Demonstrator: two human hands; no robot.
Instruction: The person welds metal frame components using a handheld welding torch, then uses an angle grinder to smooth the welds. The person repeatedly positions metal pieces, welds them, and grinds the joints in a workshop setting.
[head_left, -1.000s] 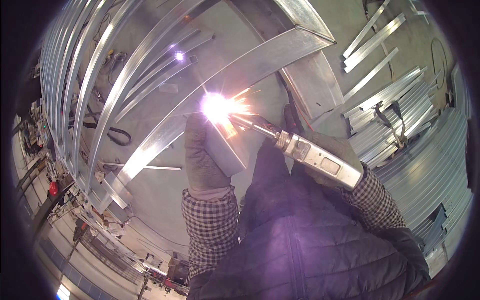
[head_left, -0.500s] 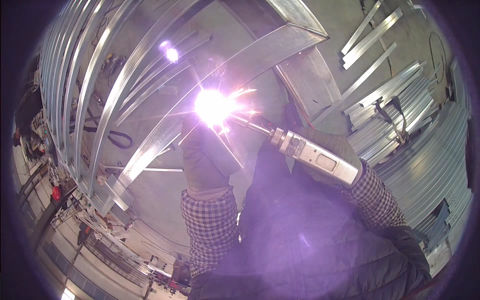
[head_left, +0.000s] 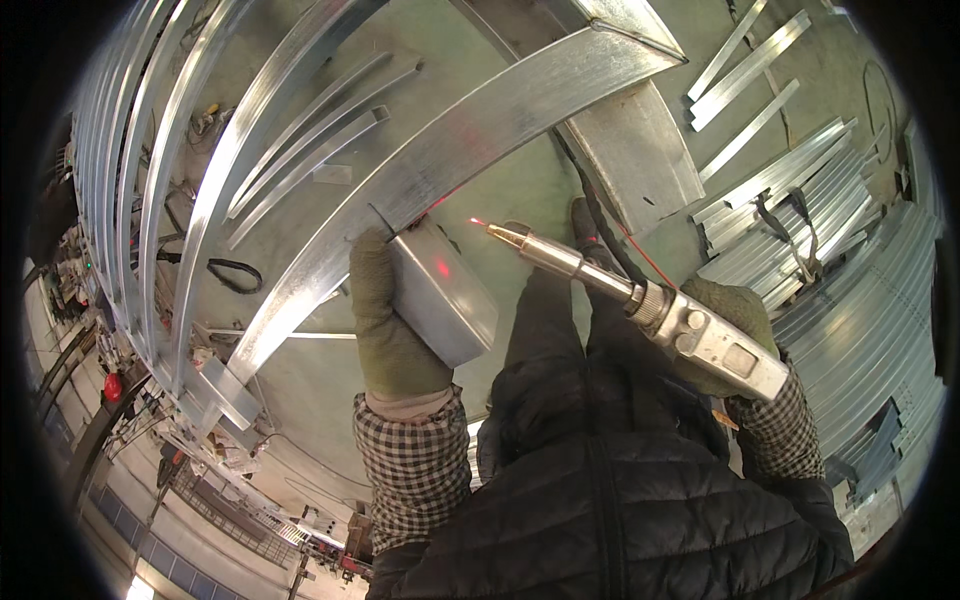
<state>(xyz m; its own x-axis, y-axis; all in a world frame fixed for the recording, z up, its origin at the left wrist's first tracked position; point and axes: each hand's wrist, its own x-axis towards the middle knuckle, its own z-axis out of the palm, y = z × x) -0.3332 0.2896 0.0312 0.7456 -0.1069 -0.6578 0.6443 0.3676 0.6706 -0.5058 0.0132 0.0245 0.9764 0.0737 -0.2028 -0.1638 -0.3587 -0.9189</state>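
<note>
My left hand (head_left: 392, 340), in an olive work glove, grips a short square metal tube piece (head_left: 450, 290). The piece's far end meets the near side of a long galvanized metal beam (head_left: 470, 125), with a dark line where they join. A red light spot glows on the piece. My right hand (head_left: 742, 308), also gloved, is closed around a silver handheld welding gun (head_left: 655, 305); its fingers are partly hidden behind the body. The gun's copper-coloured nozzle points left toward the joint, apart from the metal, with a red glow at its tip.
Long metal beams (head_left: 220, 180) stand side by side at the left. Stacked metal profiles (head_left: 800, 215) and a wide pile of lengths (head_left: 865, 310) lie on the right. A black strap loop (head_left: 235, 278) rests on the floor, and a wide metal beam (head_left: 640, 155) crosses beneath the long one.
The bright welding arc and sparks are gone. My right hand has drawn the welding gun back to the right, away from the joint. My left hand still holds the tube piece.
</note>
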